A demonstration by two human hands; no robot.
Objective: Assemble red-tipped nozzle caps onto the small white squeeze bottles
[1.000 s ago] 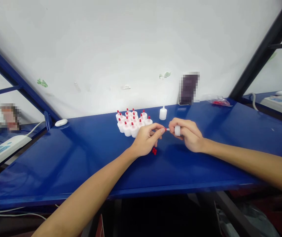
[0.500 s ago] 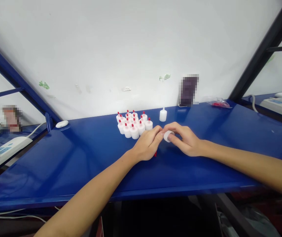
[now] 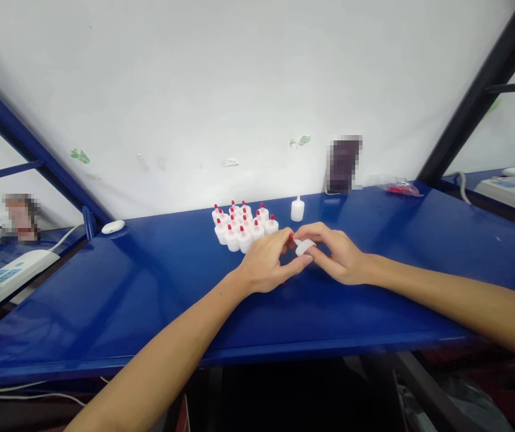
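A white nozzle cap (image 3: 305,246) with a small red tip (image 3: 291,237) is tilted between my two hands, its spout pointing left. My right hand (image 3: 336,255) grips its wide body with thumb and fingers. The thumb of my left hand (image 3: 269,261) presses on the body's near rim, and its forefinger is at the red tip. Behind my left hand stands a cluster of white nozzle caps (image 3: 245,240) with red tips. One white nozzle cap without a red tip (image 3: 298,210) stands upright behind my hands. A bit of red (image 3: 283,283) peeks out under my left hand.
The blue table (image 3: 149,288) runs along a white wall. A blurred dark phone-like object (image 3: 344,165) leans on the wall. A clear bag with red pieces (image 3: 401,188) lies at the back right, and a white oval item (image 3: 113,227) at the back left.
The cap has turned, so its open underside no longer faces me and its red tip shows. My left thumb has moved right, off the spout end and onto the cap's rim.
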